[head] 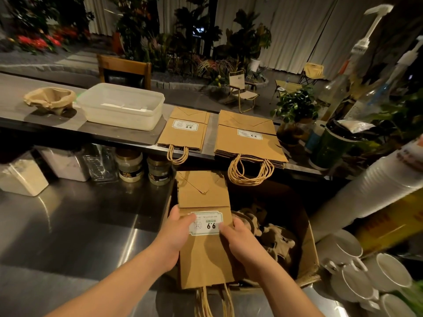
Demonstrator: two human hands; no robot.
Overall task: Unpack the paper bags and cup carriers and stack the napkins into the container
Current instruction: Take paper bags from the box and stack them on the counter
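Two hands on one bundle: the flat paper bags (203,229) are held over the open cardboard box (306,243), left hand (176,234) on the left edge, right hand (238,239) on the right edge. Fingers of both hands are curled round the bundle edges, thumbs pressed on the label face. Handles hang down toward the camera.

Targets on the raised worktop (57,124): small bag stack (185,131) and large bag stack (249,138), both with handles overhanging the front edge. Napkin container (123,108) sits left of them, a few white napkins seen inside; one cup carrier (49,99) lies just beside it. More carriers (272,234) are left in the box.

Risks, as judged:
- Bundle is gripped at mid-height only; loose bags could fan out or slip from the middle if the pinch is relaxed during the lift.
- Dangling handles could be snagged on the box rim or on the overhanging handles of the stacks.
- Jars (130,167) under the raised worktop edge could be clipped on a low path.
- Bundle size looks matched to the small stack; a mix-up with the large stack would leave an uneven pile.
- Mugs (348,250) and cup sleeves at the right could be knocked by the right elbow.
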